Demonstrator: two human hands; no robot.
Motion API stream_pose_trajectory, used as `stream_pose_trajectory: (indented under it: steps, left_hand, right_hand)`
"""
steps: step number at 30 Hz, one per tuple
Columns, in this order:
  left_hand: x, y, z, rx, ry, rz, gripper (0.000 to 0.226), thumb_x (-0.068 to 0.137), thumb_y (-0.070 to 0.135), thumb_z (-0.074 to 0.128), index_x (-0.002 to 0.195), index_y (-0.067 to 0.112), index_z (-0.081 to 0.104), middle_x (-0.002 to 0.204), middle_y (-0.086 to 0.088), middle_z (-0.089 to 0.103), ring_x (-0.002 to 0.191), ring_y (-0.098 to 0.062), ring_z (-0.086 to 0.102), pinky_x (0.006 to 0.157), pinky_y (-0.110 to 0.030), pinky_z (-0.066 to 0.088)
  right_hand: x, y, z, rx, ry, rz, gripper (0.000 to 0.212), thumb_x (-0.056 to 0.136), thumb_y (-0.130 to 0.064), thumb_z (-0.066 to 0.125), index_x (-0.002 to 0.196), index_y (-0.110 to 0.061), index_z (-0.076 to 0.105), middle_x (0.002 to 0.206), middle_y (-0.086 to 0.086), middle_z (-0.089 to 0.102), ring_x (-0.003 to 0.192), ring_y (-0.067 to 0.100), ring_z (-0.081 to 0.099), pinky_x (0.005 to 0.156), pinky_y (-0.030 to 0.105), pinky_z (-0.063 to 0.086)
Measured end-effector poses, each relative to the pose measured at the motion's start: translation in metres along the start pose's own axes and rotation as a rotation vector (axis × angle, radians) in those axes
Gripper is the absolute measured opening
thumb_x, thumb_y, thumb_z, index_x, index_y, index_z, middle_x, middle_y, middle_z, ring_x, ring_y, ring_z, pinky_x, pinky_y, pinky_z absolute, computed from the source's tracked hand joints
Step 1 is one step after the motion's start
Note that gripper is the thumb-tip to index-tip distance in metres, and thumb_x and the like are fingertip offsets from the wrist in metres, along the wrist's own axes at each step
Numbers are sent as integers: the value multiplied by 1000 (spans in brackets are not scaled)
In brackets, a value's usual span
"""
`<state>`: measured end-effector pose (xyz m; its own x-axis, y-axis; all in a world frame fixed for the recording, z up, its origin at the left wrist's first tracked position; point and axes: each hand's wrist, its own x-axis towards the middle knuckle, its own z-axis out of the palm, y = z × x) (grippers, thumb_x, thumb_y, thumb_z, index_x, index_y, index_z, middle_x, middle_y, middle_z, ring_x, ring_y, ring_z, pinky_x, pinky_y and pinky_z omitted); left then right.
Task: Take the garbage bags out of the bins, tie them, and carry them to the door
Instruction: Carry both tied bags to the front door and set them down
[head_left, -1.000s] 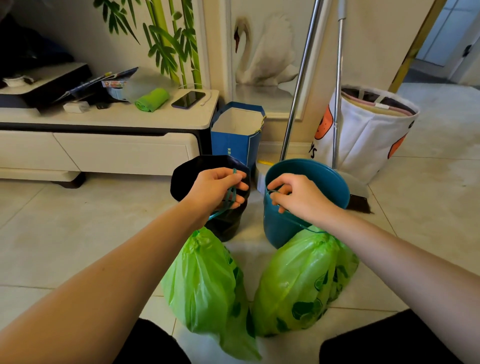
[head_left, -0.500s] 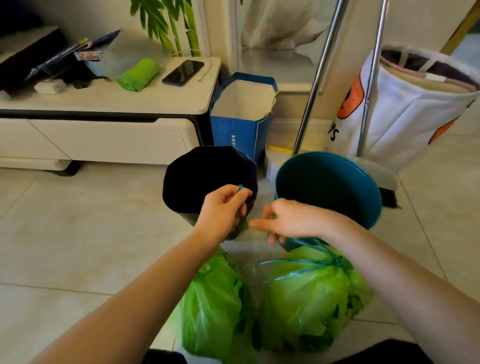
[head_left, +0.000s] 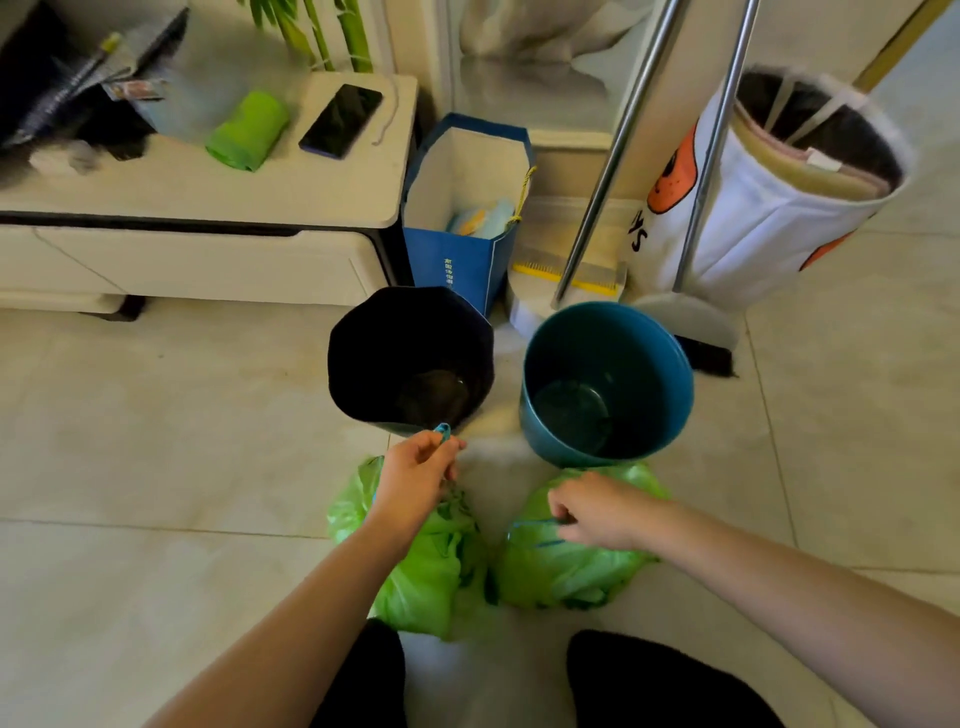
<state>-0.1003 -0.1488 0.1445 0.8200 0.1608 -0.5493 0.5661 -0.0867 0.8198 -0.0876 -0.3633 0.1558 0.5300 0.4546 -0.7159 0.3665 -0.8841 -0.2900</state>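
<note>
1. Down on the tiled floor, two green garbage bags lie side by side, touching, just in front of two empty bins
2. Left hand is closed in a pinch on the blue drawstring of the left garbage bag, the loop poking up above the fingers
3. Right hand is curled over the top of the right garbage bag, fingers hooked on its blue drawstring loop
4. Black bin stands beyond the left bag, teal bin beyond the right one and touching it; the bins stand apart
5. Behind the bins sit a blue paper bag, a dustpan with two metal poles, and a white fabric basket
6. A low cabinet at left carries a phone and a green roll
</note>
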Motion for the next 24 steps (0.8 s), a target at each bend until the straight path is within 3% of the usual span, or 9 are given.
stream_pose_trajectory:
  steps: [5,8,11,13,18,21,24]
  left_hand:
    - [-49,31,-16,74,-22,-146,23,93,18,56,80,0,60,59,-3,58,36,-10,43,37,-20,34]
    - [-78,53,-22,130,-51,-221,22,93,19,56,84,0,60,66,-5,65,41,-15,53,45,-26,44]
    - [-109,75,-25,149,-16,-249,26,92,15,58,69,4,61,56,-3,64,51,-18,56,60,-32,48]
    - [-129,90,-29,162,17,-285,31,91,16,59,63,6,61,53,-3,63,55,-19,56,63,-31,47]
    - [-172,137,-42,96,47,-346,29,92,19,58,69,3,64,59,-9,61,59,-21,55,64,-30,47]
    - [-201,170,-38,106,-39,-332,28,93,17,55,73,1,66,60,-8,63,62,-21,58,70,-33,50]
    - [-235,203,-35,155,-169,-313,29,94,19,54,78,-1,67,58,-6,66,60,-18,61,70,-32,50]
  right_hand:
    - [-53,-11,-22,430,133,159,15,86,-24,57,73,-18,55,72,1,57,74,24,57,64,33,44]
    - [-97,-15,-38,605,191,246,8,85,-21,60,82,-14,61,69,0,61,65,17,58,59,27,44]
    - [-146,-21,-46,767,230,333,9,87,-22,61,83,-15,58,59,-1,61,49,10,54,46,18,39]
    - [-177,-26,-48,828,277,394,10,88,-22,60,81,-14,57,56,-1,61,48,10,53,44,15,36]
    - [-251,-44,-65,1055,387,491,20,89,-10,57,70,-12,55,40,-4,59,38,5,54,48,16,42]
    - [-293,-56,-76,1185,512,535,21,88,-9,59,68,-11,56,43,-2,63,42,8,57,61,28,47]
    - [-339,-73,-85,1367,613,598,16,89,-5,59,73,-7,59,49,1,68,48,16,63,63,29,51]
